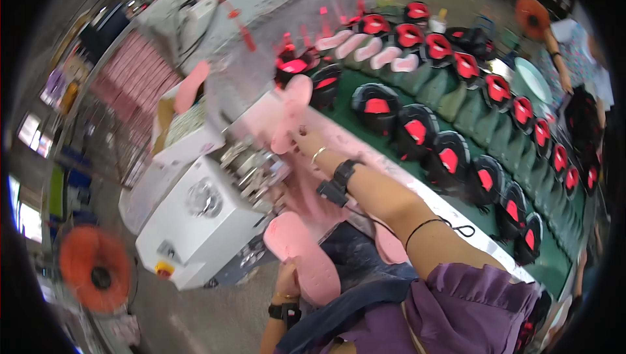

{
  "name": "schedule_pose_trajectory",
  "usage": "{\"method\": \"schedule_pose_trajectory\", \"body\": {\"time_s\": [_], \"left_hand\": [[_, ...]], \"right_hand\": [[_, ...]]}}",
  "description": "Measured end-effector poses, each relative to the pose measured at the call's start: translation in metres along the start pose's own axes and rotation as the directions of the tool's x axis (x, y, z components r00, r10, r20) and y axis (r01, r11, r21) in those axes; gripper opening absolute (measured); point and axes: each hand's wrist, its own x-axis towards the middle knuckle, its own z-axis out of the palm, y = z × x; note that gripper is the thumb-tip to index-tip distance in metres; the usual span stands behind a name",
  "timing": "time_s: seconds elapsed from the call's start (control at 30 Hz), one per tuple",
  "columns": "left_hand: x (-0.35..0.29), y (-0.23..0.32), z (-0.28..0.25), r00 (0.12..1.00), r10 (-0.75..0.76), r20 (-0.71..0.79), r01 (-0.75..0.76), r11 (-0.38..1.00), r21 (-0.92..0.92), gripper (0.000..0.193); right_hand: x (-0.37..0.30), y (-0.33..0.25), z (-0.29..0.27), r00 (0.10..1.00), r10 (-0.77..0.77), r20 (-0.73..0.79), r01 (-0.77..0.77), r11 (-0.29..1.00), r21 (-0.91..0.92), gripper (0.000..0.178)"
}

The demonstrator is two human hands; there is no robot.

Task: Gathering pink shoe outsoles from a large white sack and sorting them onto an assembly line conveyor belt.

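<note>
My left hand [287, 280] is closed on the edge of a pink insole [303, 256], which it holds low in front of me, close to a white machine. My right arm reaches forward across the pink-stained work surface [310, 188]. At its end my right hand [309, 144] grips the near end of another pink insole [297, 93], blurred by motion and tilted upward. The white machine [202, 217] with metal rollers [254, 168] stands just left of both hands. A further pink insole [389, 244] lies by my lap, partly covered by my right arm.
Black shoes [417, 129] with pink-red insides stand in rows along a green conveyor [365, 119]. Several light pink insoles [368, 53] lie at its far end. An open box [186, 126] sits behind the machine. An orange fan [96, 268] stands at lower left. A co-worker's arm [557, 60] shows at far right.
</note>
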Motion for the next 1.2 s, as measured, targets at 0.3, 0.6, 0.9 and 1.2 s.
{"method": "schedule_pose_trajectory", "body": {"time_s": [0.3,0.6,0.9,1.2], "left_hand": [[0.018,-0.008,0.007,0.963,-0.264,-0.061,0.243,0.940,-0.241,0.050],[0.024,0.014,0.037,0.971,-0.239,-0.003,0.229,0.933,-0.279,0.053],[0.012,-0.017,0.018,0.943,-0.269,-0.197,0.245,0.959,-0.140,0.025],[-0.024,0.011,0.032,0.973,-0.228,0.033,0.218,0.866,-0.451,0.040]], "right_hand": [[0.031,-0.016,-0.260,0.841,-0.075,-0.536,-0.026,0.984,-0.178,0.034],[0.101,0.028,-0.377,0.773,-0.290,-0.565,0.171,0.952,-0.255,0.058],[-0.226,-0.012,-0.107,0.761,0.126,0.637,0.146,0.922,-0.358,0.022],[-0.165,0.039,-0.050,0.979,-0.086,0.182,0.098,0.993,-0.058,0.032]]}}
